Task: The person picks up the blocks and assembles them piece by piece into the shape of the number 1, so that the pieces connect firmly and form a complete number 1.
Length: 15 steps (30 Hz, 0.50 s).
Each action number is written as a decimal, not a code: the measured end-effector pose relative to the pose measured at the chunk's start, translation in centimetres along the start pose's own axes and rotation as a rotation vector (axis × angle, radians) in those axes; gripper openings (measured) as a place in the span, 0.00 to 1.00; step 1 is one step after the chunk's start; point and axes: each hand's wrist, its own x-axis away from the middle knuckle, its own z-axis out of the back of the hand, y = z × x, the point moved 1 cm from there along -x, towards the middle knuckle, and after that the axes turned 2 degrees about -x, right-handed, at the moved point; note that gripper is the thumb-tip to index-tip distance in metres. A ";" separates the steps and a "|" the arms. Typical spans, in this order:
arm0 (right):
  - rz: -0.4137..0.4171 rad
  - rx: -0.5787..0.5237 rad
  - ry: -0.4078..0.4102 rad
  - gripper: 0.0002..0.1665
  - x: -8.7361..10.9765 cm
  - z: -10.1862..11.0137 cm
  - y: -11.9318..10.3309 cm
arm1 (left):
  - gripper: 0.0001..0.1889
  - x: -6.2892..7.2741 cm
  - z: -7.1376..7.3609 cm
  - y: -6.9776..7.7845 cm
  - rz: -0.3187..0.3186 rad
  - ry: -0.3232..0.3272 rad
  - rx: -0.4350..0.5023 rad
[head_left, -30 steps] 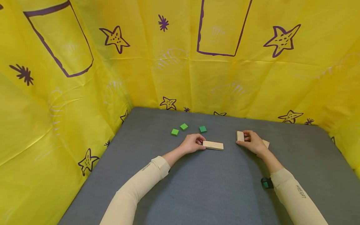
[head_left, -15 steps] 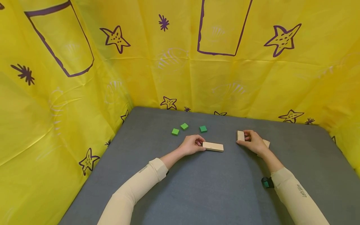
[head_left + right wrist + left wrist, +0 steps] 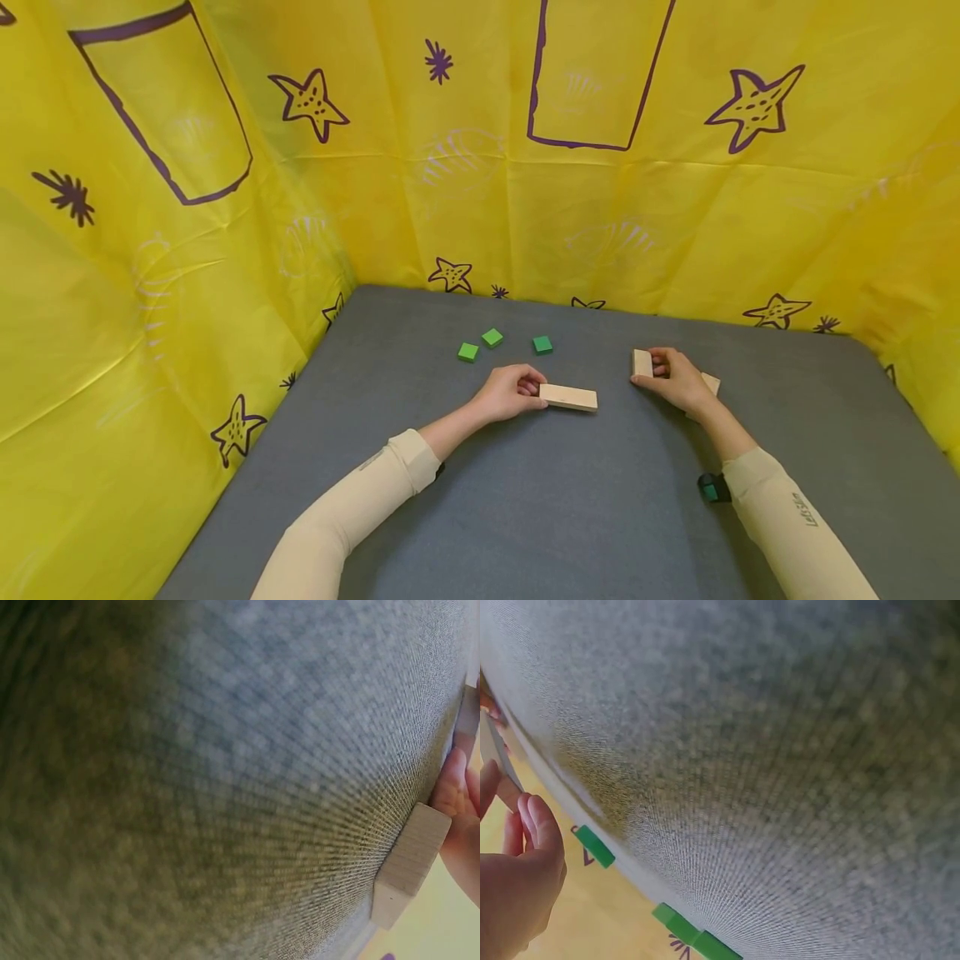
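Thumb and fingers of my left hand (image 3: 508,393) pinch the left end of a long pale wooden block (image 3: 568,397), which lies crosswise in the head view. In the left wrist view this hand (image 3: 521,881) grips the same block (image 3: 508,791). To the right, my right hand (image 3: 673,383) holds a second wooden block (image 3: 641,363) between thumb and fingers. A third wooden block (image 3: 710,382) lies partly hidden behind the right wrist. It appears closer in the right wrist view as a wooden block (image 3: 412,855) beside the hand.
Two light green square tiles (image 3: 468,352) and a darker green tile (image 3: 542,345) lie beyond the left hand. Grey cloth covers the table (image 3: 525,517). Yellow curtains (image 3: 480,208) with drawn starfish enclose the back and sides.
My left hand has drawn the long wooden block slightly toward me, away from the green tiles. The right hand and its block stay in place.
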 end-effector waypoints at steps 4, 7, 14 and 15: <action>0.002 0.000 -0.003 0.44 0.0 -0.1 0.2 | 0.18 0.5 0.1 0.1 0.000 0.000 0.012; 0.010 0.002 -0.003 0.44 0.0 -0.1 0.2 | 0.18 0.9 0.2 0.1 -0.002 -0.001 0.013; 0.000 0.003 -0.005 0.44 0.0 0.0 -0.1 | 0.17 2.0 0.2 0.6 0.003 -0.014 0.011; 0.001 0.006 -0.004 0.44 0.0 0.0 -0.1 | 0.17 2.2 0.1 0.7 -0.003 -0.014 0.016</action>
